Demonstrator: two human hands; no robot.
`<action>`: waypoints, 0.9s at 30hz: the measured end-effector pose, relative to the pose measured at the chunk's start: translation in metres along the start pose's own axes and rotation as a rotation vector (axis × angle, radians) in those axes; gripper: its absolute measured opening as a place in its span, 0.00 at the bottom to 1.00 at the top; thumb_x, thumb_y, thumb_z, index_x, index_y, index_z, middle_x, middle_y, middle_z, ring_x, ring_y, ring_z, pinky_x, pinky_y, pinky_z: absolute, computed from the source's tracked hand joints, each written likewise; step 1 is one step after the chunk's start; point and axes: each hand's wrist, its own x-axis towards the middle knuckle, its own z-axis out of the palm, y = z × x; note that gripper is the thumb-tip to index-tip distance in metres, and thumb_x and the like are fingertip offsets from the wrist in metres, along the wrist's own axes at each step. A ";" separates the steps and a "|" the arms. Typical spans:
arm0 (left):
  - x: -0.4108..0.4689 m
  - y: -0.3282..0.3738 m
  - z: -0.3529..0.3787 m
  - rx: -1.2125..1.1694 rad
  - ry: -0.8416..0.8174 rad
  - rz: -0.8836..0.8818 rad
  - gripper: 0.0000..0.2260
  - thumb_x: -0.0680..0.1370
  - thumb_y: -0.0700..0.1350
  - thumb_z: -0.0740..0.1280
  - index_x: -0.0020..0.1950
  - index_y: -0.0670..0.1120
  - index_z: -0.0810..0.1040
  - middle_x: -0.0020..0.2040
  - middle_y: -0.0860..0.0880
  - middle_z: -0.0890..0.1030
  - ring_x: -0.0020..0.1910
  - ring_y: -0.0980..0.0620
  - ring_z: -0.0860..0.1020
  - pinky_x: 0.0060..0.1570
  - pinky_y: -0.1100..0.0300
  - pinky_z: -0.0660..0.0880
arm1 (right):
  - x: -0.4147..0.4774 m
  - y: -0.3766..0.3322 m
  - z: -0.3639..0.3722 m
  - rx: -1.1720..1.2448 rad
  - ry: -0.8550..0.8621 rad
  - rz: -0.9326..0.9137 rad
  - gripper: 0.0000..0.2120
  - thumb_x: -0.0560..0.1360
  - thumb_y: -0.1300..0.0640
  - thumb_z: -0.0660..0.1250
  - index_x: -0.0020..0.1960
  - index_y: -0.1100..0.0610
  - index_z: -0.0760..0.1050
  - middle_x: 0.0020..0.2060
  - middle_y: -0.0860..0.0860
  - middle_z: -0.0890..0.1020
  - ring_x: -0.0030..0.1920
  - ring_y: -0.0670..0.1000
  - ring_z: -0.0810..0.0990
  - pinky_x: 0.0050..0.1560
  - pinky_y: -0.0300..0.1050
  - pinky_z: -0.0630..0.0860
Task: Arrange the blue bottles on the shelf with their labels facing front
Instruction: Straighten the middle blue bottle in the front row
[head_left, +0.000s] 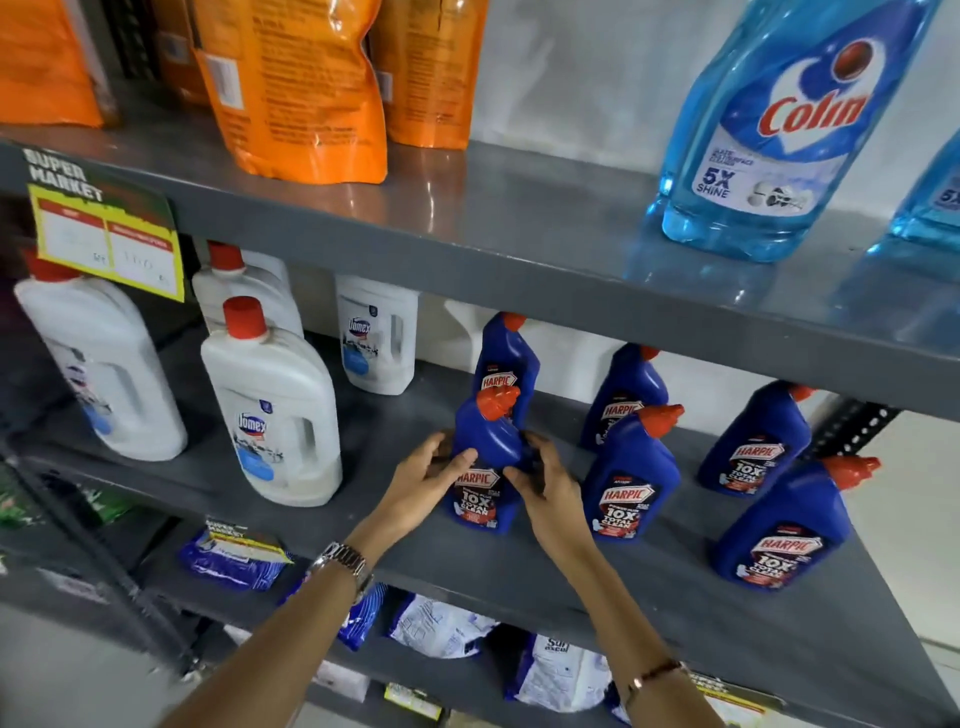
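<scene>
Grey shelf (597, 587) | both hands grip front Harpic bottle (485, 467) | label forward

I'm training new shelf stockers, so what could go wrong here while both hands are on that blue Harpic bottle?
1. The held bottle stands close in front of another Harpic bottle; turning it may knock that one over.
2. The right hand sits close to the neighbouring front bottle and could bump it out of line.
3. The left hand partly covers the label, so the facing is hard to judge.
</scene>
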 end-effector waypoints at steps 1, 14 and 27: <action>-0.004 0.000 -0.002 -0.002 -0.004 -0.001 0.08 0.74 0.51 0.67 0.48 0.63 0.71 0.48 0.63 0.77 0.42 0.74 0.77 0.36 0.78 0.72 | -0.004 0.000 0.001 -0.002 0.006 -0.010 0.19 0.76 0.62 0.64 0.66 0.57 0.66 0.59 0.58 0.78 0.56 0.55 0.78 0.57 0.55 0.77; -0.028 -0.011 -0.009 -0.032 0.000 0.043 0.14 0.66 0.61 0.68 0.49 0.60 0.76 0.49 0.58 0.83 0.47 0.66 0.80 0.41 0.75 0.74 | -0.030 0.000 0.013 -0.050 0.053 -0.032 0.19 0.76 0.59 0.64 0.65 0.54 0.66 0.57 0.56 0.77 0.53 0.53 0.79 0.54 0.55 0.78; -0.083 -0.009 0.138 -0.155 0.163 0.225 0.23 0.70 0.31 0.65 0.56 0.55 0.72 0.56 0.51 0.73 0.57 0.53 0.74 0.53 0.56 0.76 | -0.057 0.054 -0.051 0.015 0.874 0.122 0.33 0.68 0.61 0.73 0.69 0.55 0.63 0.64 0.56 0.71 0.65 0.56 0.69 0.60 0.45 0.66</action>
